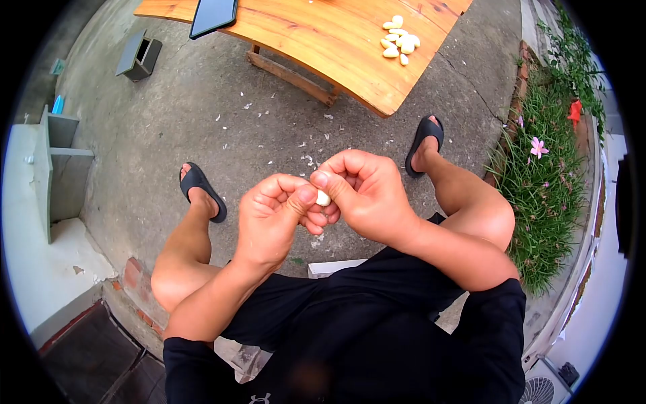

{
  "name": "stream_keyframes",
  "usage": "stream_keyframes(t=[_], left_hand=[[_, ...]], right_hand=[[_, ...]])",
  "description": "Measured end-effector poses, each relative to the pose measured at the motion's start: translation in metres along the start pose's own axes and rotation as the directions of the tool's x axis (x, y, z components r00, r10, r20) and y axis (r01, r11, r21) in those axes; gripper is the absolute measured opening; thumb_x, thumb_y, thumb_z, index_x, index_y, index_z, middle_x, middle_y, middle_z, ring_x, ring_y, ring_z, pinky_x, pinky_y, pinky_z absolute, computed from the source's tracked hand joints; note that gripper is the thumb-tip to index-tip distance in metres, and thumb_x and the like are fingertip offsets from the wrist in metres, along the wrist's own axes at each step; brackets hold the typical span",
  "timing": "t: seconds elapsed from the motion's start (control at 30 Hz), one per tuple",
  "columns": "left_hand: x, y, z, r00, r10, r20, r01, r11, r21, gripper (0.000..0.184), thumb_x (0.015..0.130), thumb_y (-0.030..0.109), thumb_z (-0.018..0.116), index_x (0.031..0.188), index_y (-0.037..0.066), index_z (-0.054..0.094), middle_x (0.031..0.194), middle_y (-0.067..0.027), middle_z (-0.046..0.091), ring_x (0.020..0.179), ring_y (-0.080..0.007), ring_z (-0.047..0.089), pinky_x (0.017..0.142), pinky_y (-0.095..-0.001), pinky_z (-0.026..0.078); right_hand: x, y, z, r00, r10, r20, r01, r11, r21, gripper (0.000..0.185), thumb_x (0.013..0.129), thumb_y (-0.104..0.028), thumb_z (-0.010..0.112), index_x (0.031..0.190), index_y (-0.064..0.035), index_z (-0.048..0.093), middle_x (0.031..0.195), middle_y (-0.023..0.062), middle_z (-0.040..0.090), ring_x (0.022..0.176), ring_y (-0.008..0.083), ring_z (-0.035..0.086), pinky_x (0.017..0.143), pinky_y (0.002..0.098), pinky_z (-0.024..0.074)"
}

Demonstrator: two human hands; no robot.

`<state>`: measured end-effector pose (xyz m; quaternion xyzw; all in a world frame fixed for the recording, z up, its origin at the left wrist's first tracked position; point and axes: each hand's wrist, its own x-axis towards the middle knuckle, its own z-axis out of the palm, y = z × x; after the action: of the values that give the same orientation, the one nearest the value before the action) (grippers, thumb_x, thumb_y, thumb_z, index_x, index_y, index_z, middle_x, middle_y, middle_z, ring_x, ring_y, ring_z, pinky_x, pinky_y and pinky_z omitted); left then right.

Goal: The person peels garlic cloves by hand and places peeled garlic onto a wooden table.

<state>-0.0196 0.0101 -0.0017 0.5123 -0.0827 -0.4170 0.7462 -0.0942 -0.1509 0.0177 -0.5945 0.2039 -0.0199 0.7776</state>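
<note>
Between my two hands is a small pale garlic clove [323, 198], held above my lap. My left hand [270, 214] pinches it from the left with thumb and fingers. From the other side my right hand [369, 195] closes its thumb and bent finger on the same clove. The fingertips hide part of it. A small pile of cream-yellow garlic cloves [400, 40] lies near the right end of the wooden table [309, 34].
A phone or tablet [214, 15] rests at the table's back left. White flakes [308, 160] litter the concrete ground around my sandals. A grey box [139, 56] stands at left, and a grassy flower bed [542, 195] runs along the right.
</note>
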Motion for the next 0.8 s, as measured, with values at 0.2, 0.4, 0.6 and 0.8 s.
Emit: stream_keyframes(t=[0.2, 0.4, 0.6, 0.8], left_hand=[[0.003, 0.005, -0.002, 0.998, 0.063, 0.028, -0.064, 0.997, 0.033, 0.022, 0.102, 0.021, 0.063, 0.105, -0.001, 0.065, 0.088, -0.0118, 0.072, 0.073, -0.0156, 0.071, 0.06, -0.0251, 0.058], [0.004, 0.01, -0.011, 0.998, -0.025, 0.056, 0.03, 0.996, -0.088, 0.024, 0.102, 0.021, 0.063, 0.114, 0.0, 0.064, 0.092, -0.0107, 0.072, 0.08, -0.0171, 0.071, 0.067, -0.0257, 0.058], [0.001, 0.011, 0.001, 0.992, 0.102, 0.076, -0.099, 0.994, -0.049, 0.031, 0.091, -0.004, 0.07, 0.121, -0.002, 0.064, 0.108, -0.0116, 0.071, 0.097, -0.0186, 0.071, 0.084, -0.0296, 0.059], [0.002, 0.001, 0.0, 0.973, 0.221, 0.064, -0.227, 0.967, 0.113, 0.037, 0.089, -0.007, 0.071, 0.125, -0.001, 0.063, 0.109, -0.0108, 0.071, 0.097, -0.0173, 0.07, 0.082, -0.0288, 0.06]], right_hand=[[0.004, -0.011, -0.011, 0.989, 0.014, 0.15, -0.037, 0.988, 0.151, 0.013, 0.097, -0.007, 0.069, 0.096, 0.0063, 0.069, 0.083, 0.0097, 0.072, 0.075, 0.0114, 0.069, 0.062, 0.0262, 0.0579], [0.004, -0.01, -0.011, 0.967, -0.151, 0.203, 0.124, 0.982, 0.141, 0.012, 0.093, -0.001, 0.071, 0.104, 0.0037, 0.074, 0.09, 0.0086, 0.071, 0.086, 0.0143, 0.071, 0.074, 0.0283, 0.0606], [0.006, -0.009, -0.018, 0.959, -0.244, 0.147, 0.254, 0.965, -0.057, 0.011, 0.09, 0.0, 0.075, 0.1, 0.0029, 0.076, 0.089, 0.0084, 0.07, 0.084, 0.0111, 0.07, 0.069, 0.0246, 0.0563], [0.004, -0.005, -0.014, 0.98, -0.178, 0.086, 0.178, 0.984, 0.017, 0.006, 0.091, -0.003, 0.074, 0.092, 0.0031, 0.073, 0.083, 0.0063, 0.071, 0.076, 0.0082, 0.067, 0.067, 0.0238, 0.0548]])
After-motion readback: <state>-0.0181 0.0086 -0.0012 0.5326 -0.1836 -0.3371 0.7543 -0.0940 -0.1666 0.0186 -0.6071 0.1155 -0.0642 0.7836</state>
